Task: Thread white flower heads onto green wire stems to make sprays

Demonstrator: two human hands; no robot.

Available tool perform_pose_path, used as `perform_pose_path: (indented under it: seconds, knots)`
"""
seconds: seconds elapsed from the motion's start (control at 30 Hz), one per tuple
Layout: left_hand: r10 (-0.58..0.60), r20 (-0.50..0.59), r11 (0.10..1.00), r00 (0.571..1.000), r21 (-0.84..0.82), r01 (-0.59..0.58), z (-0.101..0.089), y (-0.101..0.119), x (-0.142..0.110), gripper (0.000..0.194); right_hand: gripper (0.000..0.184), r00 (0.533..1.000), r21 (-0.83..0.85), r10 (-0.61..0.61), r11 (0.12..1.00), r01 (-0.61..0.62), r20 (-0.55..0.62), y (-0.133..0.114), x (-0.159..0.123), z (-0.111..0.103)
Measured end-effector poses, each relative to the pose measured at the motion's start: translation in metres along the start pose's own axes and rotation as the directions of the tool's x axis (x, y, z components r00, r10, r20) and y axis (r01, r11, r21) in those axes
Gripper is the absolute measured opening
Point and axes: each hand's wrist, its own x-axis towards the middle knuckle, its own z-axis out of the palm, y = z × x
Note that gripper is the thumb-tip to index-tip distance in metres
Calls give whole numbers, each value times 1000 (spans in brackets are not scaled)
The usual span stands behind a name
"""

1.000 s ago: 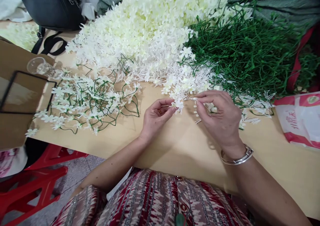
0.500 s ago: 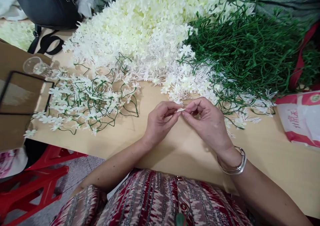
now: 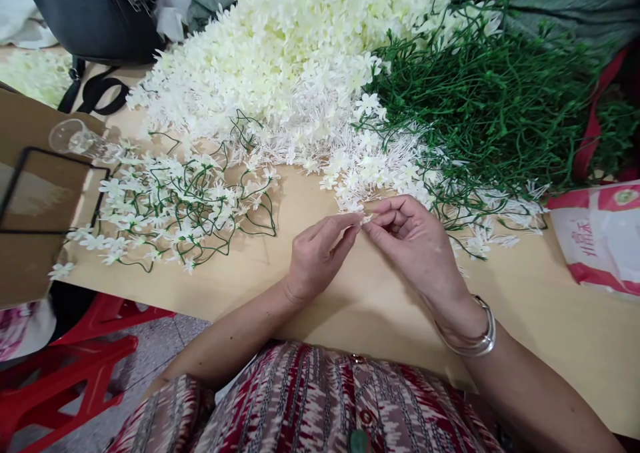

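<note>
In the head view, the left hand (image 3: 323, 256) and the right hand (image 3: 415, 246) almost met above the worktop (image 3: 360, 313). Each grip was narrow, thumb against fingers, and both pinched a small white flower piece (image 3: 367, 219), largely hidden by the fingertips. Beyond them lay a heap of white blossoms (image 3: 280, 59), with a pile of green stems (image 3: 490, 99) to its right. Stemmed white flowers (image 3: 185, 199) lay loosely left of the left hand, near a clear cup (image 3: 80, 138).

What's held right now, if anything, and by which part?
A white artificial flower, pinched at the fingertips of the left hand and right hand; too small to tell which part each grips.
</note>
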Motion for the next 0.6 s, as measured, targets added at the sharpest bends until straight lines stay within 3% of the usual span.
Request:
perform_pose_path:
  seconds: [0.13,0.33,0.47,0.6]
  knots:
    - [10,-41,1000,999,27,-9,0,-3,0,12,21,1000,-29,2,1000,-2,-16,-2,0,-2]
    - [266,-60,949,962,190,-250,1,-6,2,6,36,993,99,112,989,-114,28,-4,2,-1]
    - [279,-61,947,958,185,-264,0,-7,5,8,34,995,113,84,990,-89,49,-6,2,-1]
    - [245,-34,960,969,150,-237,-2,-8,6,8,31,995,16,19,1000,-20,93,-9,1,-3]
